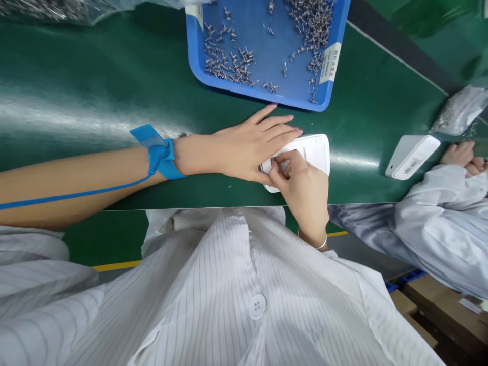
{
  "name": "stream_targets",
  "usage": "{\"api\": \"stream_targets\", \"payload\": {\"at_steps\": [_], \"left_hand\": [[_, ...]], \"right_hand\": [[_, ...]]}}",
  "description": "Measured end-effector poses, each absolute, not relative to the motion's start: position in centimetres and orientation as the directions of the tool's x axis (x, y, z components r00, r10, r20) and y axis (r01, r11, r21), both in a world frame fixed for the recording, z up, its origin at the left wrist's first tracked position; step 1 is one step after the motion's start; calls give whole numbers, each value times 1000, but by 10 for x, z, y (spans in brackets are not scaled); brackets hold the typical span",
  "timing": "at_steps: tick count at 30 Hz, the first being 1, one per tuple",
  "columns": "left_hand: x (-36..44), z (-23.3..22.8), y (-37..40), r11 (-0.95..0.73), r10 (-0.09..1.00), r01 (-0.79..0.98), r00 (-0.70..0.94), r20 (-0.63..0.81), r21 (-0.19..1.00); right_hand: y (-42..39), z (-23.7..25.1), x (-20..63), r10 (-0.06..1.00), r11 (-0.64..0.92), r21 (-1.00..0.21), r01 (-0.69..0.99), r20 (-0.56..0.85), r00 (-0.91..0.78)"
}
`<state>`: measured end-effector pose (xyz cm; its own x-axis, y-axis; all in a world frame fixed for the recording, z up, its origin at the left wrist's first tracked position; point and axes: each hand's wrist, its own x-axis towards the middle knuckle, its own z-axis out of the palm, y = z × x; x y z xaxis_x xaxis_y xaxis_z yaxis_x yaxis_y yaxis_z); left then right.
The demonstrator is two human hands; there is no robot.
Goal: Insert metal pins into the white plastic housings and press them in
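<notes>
A: Where is the white casing (310,148)?

B: Flat on the green tabletop (114,91), just on the near side of the blue tray (267,56), and both of the person's hands are on it.

A: What sort of grip do they have?

B: The left hand (244,147) lies open across the casing's left end with fingers stretched out, pressing it down more than clasping it. The right hand (303,188) has thumb and fingertips pinched together at that same end; whatever sits between them is too small to make out.

A: How far along does it look?

B: I'd judge mid-step: the casing is steadied and being fiddled with, not yet let go. How much of the fitting is done, I can't tell.

A: And around it?

B: The tray holds scattered small metal springs (229,63). To the right of the casing lies a second white casing (412,156), beside a co-worker's hands (463,157). A blue wrist strap (162,155) circles the left wrist.
</notes>
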<state>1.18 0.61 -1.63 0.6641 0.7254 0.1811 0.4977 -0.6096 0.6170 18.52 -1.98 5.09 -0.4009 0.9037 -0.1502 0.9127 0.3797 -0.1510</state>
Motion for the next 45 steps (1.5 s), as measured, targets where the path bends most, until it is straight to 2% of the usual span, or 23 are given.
{"api": "stream_targets", "payload": {"at_steps": [9,16,26,30,45], "left_hand": [[12,-19,6,-631,717,503,669,197,591],[12,-15,5,-618,720,500,670,181,608],[12,-18,5,-622,723,483,656,217,616],[10,-17,5,-611,723,497,667,179,616],[10,-18,6,-611,722,466,660,209,640]], "right_hand": [[-24,50,189,884,439,-123,890,-116,-453],[-25,48,184,912,388,-102,916,-98,-398],[-24,53,179,930,304,-96,948,-184,-317],[-24,54,178,934,289,-96,952,-190,-303],[-22,56,182,891,395,-90,914,-203,-405]]}}
